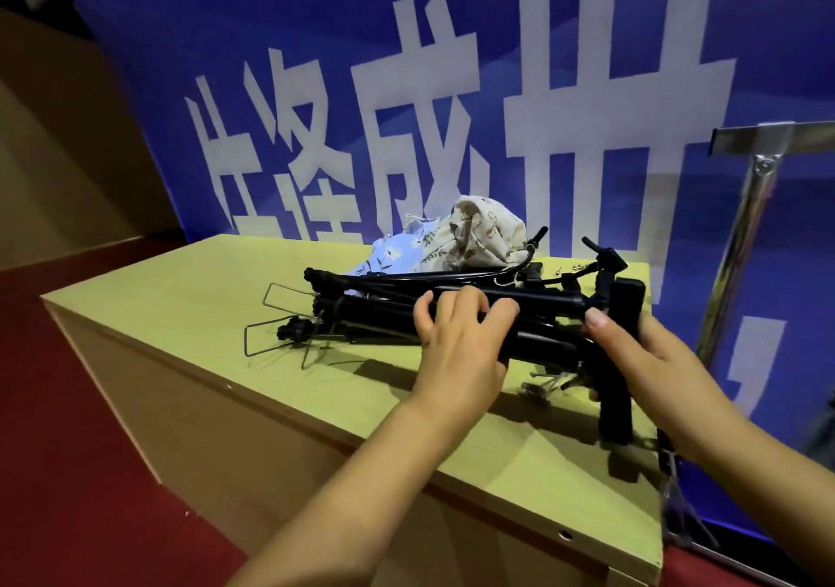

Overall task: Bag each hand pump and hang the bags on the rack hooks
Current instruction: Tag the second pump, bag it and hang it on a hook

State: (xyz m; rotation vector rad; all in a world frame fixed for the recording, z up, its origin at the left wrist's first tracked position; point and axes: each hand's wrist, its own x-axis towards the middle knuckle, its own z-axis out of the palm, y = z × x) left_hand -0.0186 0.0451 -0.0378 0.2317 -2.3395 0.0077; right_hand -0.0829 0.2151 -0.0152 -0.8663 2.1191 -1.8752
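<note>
stage: early, nothing bagged or hung | left hand [456, 338] wraps top hand pump [510, 304] barrel, right hand [641, 351] grips its handle | pumps piled at worktop [189, 315] right end | cloth bags [456, 243] heaped by far edge | rack [741, 234] bare

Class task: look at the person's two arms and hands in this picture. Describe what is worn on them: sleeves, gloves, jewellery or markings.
Both forearms are bare as far as the picture shows: no sleeves reach into view. The left hand and the right hand wear no gloves. No rings, watch, bracelets or markings show on the fingers or wrists. The nails look short and unpainted.
</note>
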